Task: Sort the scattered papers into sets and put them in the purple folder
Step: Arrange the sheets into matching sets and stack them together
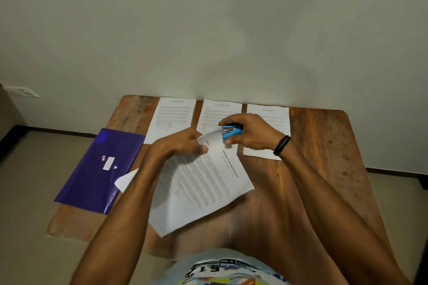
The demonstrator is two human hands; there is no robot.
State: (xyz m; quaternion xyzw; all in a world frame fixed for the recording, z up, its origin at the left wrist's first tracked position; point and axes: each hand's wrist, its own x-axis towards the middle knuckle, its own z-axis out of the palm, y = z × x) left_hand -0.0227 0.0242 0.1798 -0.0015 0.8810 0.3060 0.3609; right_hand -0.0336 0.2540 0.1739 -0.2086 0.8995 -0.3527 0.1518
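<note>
Stapler (232, 133) in right hand (251, 133) at corner of papers (203, 187), left hand (183, 146) beside.

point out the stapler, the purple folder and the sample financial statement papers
blue stapler (231, 134): head view, middle of its blue body
purple folder (92, 183): head view, bare lower half of its cover
sample financial statement papers (203, 185): head view, printed text in the middle of the top page

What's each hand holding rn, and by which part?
Left hand pinches the Sample Financial Statement set at its top corner. Right hand grips the blue stapler around its body, mouth over that same corner.
</note>
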